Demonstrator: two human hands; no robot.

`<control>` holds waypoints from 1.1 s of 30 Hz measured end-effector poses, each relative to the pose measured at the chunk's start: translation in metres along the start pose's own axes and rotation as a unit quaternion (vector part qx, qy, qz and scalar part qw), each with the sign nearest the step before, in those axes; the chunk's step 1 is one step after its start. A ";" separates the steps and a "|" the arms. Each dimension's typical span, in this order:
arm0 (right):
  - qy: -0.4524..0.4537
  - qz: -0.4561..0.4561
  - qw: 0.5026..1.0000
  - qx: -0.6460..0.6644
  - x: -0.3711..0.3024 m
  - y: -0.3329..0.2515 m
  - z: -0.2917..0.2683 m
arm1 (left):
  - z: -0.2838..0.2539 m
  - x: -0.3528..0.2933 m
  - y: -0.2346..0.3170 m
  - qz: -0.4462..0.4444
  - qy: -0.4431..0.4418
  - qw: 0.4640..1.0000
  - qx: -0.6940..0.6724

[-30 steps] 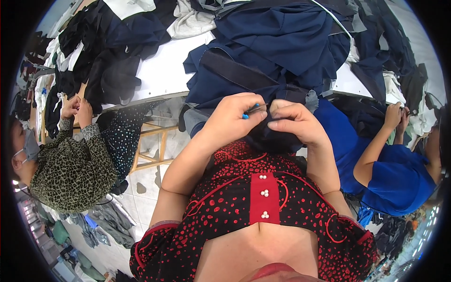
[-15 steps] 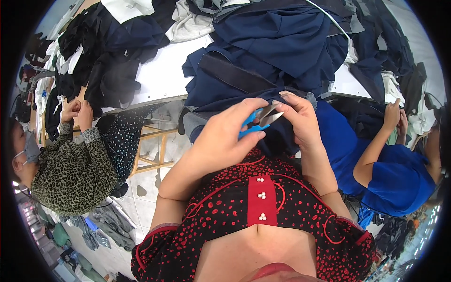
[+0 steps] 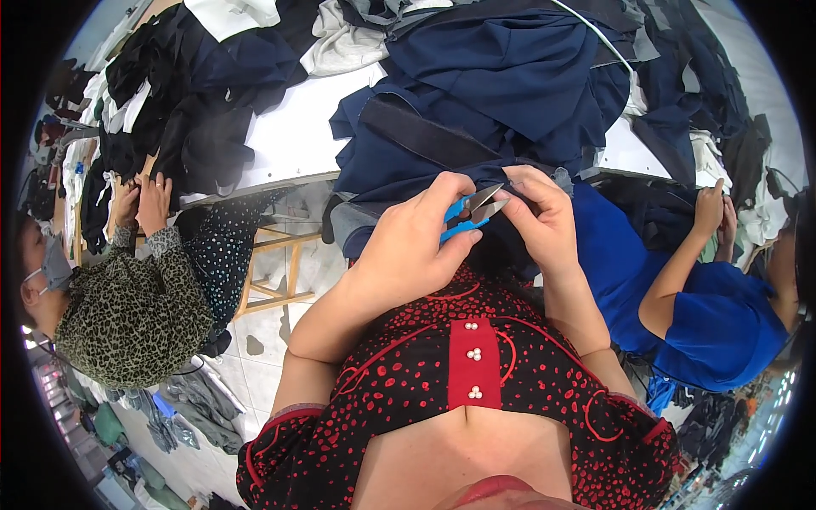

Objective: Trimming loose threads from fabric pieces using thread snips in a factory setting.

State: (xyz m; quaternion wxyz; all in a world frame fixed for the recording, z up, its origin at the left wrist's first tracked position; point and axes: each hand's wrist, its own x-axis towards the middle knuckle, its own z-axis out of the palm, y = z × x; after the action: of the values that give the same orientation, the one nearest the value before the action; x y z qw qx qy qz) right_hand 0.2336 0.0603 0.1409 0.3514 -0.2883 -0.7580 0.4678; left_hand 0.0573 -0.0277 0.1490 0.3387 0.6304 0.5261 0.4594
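Blue-handled snips [image 3: 481, 212] in left hand [image 3: 415, 235]

A: Snips [image 3: 469, 212]?
B: Smooth metal blades [image 3: 487, 196], slight shine; blue handles [image 3: 460, 228] look plastic.
A: Navy cloth [image 3: 493, 68]?
B: Matt, smooth-faced, softly creased.
A: Table [image 3: 293, 127]?
B: White top, hard-looking, smooth.
A: Stool [image 3: 292, 270]?
B: Pale wood, plain finish.
A: Beads [image 3: 474, 354] on the red placket [image 3: 460, 374]?
B: Glossy, pearl-like; placket is matt cloth.

Red-dotted black top [image 3: 425, 357], seemingly beaded
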 end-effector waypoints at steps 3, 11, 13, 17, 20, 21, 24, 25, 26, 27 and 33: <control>-0.006 0.000 1.000 -0.011 0.000 -0.003 -0.001 | 0.000 0.001 0.001 0.001 -0.008 1.000 0.007; 0.001 -0.007 0.999 -0.034 -0.001 -0.004 -0.001 | -0.001 -0.001 0.001 0.005 -0.002 1.000 0.012; 0.001 -0.010 0.999 -0.047 -0.001 -0.004 -0.001 | -0.002 -0.001 0.001 -0.001 -0.006 1.000 0.014; 0.003 0.000 0.999 -0.054 -0.002 -0.004 0.000 | -0.001 -0.001 0.000 0.007 -0.001 1.000 0.005; -0.011 -0.010 0.999 -0.048 -0.002 0.001 0.000 | 0.000 0.000 0.000 0.012 0.001 1.000 -0.004; -0.011 -0.011 0.999 -0.048 -0.003 0.002 0.000 | 0.000 0.000 -0.001 0.017 0.004 1.000 -0.007; 0.002 -0.014 0.998 -0.056 -0.004 0.004 0.000 | -0.001 0.000 0.000 0.013 0.002 1.000 -0.010; 0.015 -0.001 0.999 -0.052 -0.004 0.003 0.001 | -0.001 0.000 0.000 0.013 0.002 1.000 -0.010; 0.029 0.011 0.998 -0.048 -0.004 0.003 0.001 | -0.001 0.000 -0.001 0.015 0.005 1.000 -0.012; 0.028 0.011 0.998 -0.048 -0.004 0.003 0.001 | -0.002 -0.001 0.000 0.017 0.007 1.000 -0.014; 0.023 -0.004 0.997 -0.072 -0.003 -0.001 0.000 | -0.003 -0.001 0.000 0.011 0.001 1.000 -0.003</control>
State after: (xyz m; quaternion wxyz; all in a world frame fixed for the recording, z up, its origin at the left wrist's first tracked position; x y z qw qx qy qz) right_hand 0.2357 0.0576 0.1409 0.3493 -0.3206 -0.7823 0.4039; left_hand 0.0548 -0.0288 0.1499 0.3351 0.6346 0.5179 0.4656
